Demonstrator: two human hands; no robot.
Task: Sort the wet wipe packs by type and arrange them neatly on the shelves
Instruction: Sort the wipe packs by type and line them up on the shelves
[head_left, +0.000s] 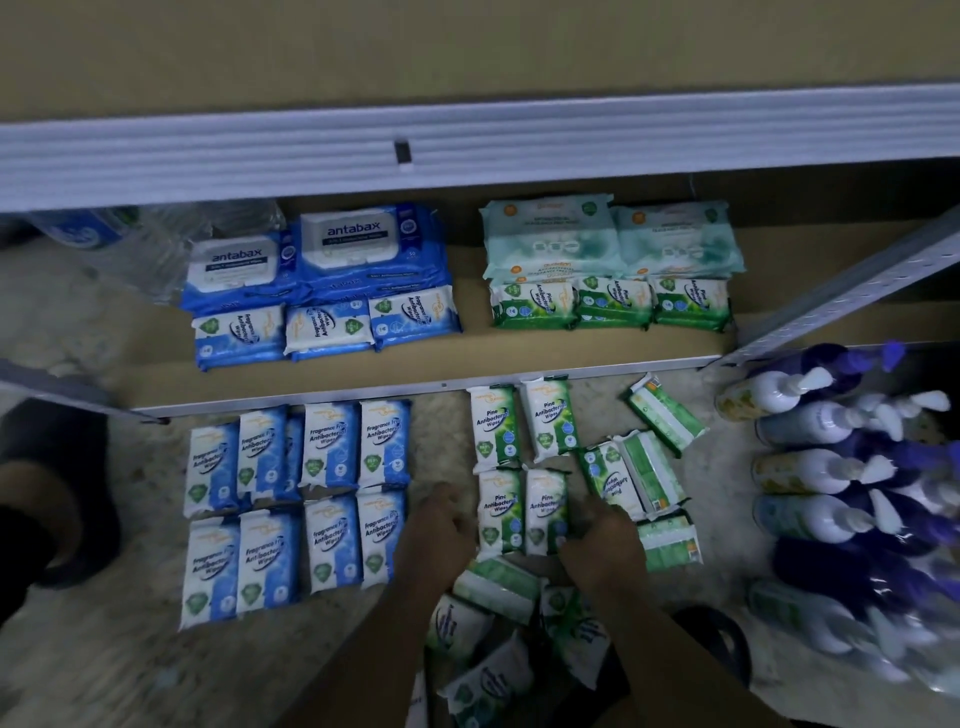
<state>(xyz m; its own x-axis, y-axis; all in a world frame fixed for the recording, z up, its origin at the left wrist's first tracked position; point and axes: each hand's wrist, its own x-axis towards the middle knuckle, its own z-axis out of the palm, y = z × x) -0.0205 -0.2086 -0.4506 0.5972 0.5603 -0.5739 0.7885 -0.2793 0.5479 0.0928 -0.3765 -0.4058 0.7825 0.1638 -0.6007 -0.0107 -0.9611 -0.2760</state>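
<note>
Blue Fragrance Free packs (296, 506) lie in two rows on the floor in front of the shelf. To their right lie green Pine packs (519, 423), with two more (501, 512) between my hands. My left hand (441, 527) rests with loosely bent fingers against the left edge of that pair. My right hand (605, 543) holds the right pack (545, 506) by its right edge. Loose green packs (662, 413) lie scattered to the right, and several more (493, 587) are heaped under my forearms. On the bottom shelf (467, 358) stand blue antabax packs (358, 241), small blue packs (322, 327), mint packs (550, 239) and green Pine packs (613, 304).
Purple and white pump bottles (831, 467) lie stacked at the right, close to the loose green packs. A grey shelf upright (841, 296) slants down at the right. A shelf rail (467, 150) crosses above. Plastic-wrapped water bottles (145, 244) fill the shelf's left end. A dark shoe (52, 493) is at the left.
</note>
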